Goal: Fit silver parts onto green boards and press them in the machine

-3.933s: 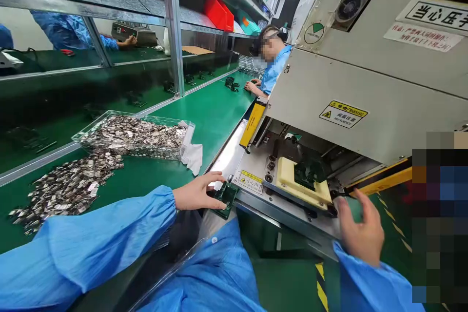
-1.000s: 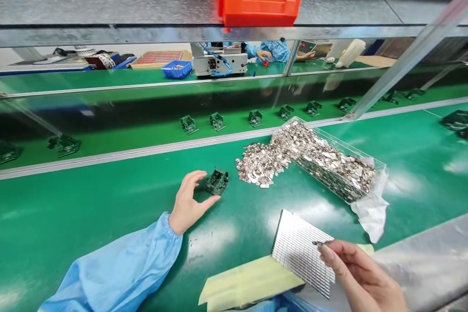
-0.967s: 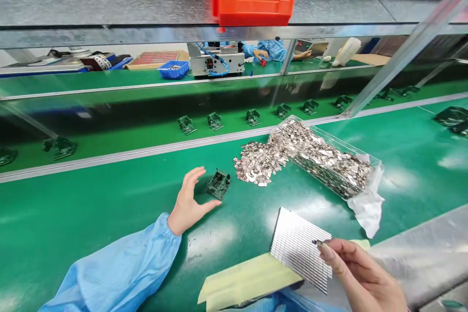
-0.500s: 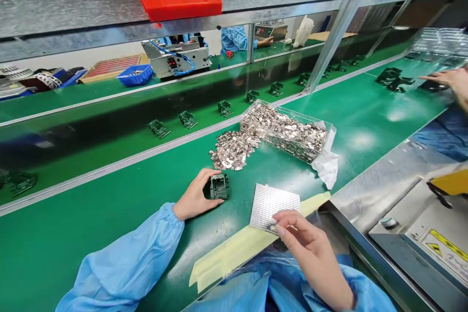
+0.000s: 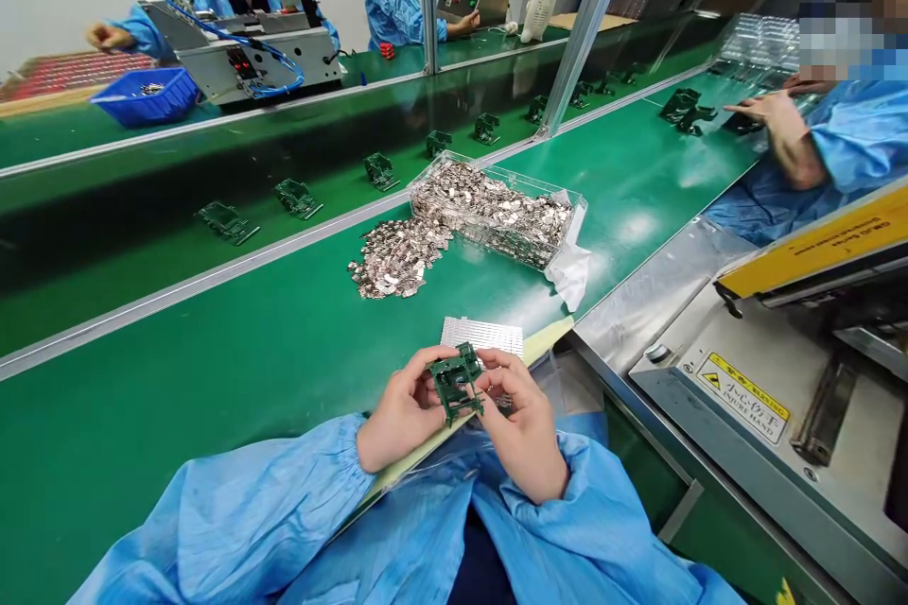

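Board between both hands

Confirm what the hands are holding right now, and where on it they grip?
Both hands hold one small green board assembly: left hand on its left edge, right hand on its right edge, above the silver sheet.

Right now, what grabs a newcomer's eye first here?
Both hands, left hand and right hand, pinch a small green board assembly at the near edge of the green bench. Behind it, a clear tray heaped with shiny metal clips spills a loose clip pile onto the mat.
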`<state>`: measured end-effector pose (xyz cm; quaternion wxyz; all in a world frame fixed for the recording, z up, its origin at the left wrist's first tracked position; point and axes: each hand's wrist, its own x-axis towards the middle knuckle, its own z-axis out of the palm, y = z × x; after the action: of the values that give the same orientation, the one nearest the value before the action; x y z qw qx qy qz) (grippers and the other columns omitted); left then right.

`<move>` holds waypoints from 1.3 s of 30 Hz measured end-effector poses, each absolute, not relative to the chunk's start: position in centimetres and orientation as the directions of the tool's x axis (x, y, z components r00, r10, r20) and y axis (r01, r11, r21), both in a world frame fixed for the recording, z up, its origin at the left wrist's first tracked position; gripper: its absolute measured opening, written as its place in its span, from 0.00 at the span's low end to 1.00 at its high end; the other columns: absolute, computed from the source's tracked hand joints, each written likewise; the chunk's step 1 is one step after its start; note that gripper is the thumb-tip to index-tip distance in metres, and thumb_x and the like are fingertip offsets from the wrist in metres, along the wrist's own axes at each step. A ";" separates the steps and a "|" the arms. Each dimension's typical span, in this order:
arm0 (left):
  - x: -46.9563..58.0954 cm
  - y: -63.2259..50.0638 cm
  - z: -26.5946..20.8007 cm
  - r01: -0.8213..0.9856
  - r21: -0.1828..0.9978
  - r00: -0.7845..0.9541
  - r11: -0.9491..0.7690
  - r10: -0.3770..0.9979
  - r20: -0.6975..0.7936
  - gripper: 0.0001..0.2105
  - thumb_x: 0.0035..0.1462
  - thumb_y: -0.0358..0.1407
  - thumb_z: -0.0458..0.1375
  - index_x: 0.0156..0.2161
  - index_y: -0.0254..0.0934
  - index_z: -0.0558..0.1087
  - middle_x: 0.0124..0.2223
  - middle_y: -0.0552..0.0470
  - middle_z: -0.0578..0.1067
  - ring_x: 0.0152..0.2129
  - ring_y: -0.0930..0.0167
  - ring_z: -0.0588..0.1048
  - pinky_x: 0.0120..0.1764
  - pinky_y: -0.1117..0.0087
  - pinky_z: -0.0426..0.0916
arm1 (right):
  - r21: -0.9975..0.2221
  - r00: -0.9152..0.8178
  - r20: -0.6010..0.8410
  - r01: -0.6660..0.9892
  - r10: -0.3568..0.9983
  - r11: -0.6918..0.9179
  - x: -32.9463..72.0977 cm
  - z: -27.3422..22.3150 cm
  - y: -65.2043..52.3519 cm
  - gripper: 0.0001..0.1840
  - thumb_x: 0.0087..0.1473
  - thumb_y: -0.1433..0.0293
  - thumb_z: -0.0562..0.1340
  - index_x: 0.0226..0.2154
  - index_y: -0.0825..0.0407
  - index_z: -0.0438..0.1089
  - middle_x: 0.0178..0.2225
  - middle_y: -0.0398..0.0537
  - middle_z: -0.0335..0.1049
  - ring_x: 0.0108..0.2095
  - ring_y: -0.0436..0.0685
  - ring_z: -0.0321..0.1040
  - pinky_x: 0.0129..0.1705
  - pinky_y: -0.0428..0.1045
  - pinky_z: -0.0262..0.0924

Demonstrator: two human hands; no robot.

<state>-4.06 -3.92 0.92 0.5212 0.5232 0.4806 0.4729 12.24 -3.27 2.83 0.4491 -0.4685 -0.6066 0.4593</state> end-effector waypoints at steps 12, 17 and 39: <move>-4.9 -4.3 0.8 0.166 0.977 0.170 -0.135 0.980 0.106 0.16 0.59 0.37 0.58 0.52 0.39 0.67 0.39 0.47 0.74 0.26 0.75 0.71 0.26 0.77 0.66 | -0.953 -0.134 0.163 0.235 0.978 0.191 11.8 2.2 -3.0 0.06 0.54 0.68 0.62 0.27 0.51 0.70 0.44 0.52 0.67 0.43 0.58 0.68 0.39 0.49 0.63; -4.8 -4.5 0.8 0.190 0.970 0.111 -0.152 0.985 0.133 0.15 0.60 0.37 0.57 0.51 0.38 0.68 0.34 0.50 0.74 0.24 0.75 0.69 0.25 0.76 0.64 | -0.971 -0.149 0.121 0.187 0.981 0.148 11.6 2.4 -3.2 0.06 0.56 0.67 0.62 0.28 0.51 0.69 0.38 0.49 0.69 0.36 0.55 0.68 0.35 0.48 0.63; -3.5 -5.7 2.6 0.091 0.993 0.036 -0.080 0.996 0.077 0.14 0.54 0.29 0.58 0.47 0.39 0.68 0.31 0.54 0.71 0.22 0.76 0.67 0.25 0.77 0.65 | -0.983 -0.094 -0.008 -0.184 0.996 -0.025 11.1 3.2 -4.1 0.15 0.47 0.69 0.67 0.23 0.50 0.58 0.23 0.39 0.59 0.25 0.49 0.56 0.27 0.44 0.55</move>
<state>-3.52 -5.68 2.57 0.4646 0.5499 0.4943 0.4872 11.08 -4.10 3.20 0.5162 -0.4318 -0.4700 0.5711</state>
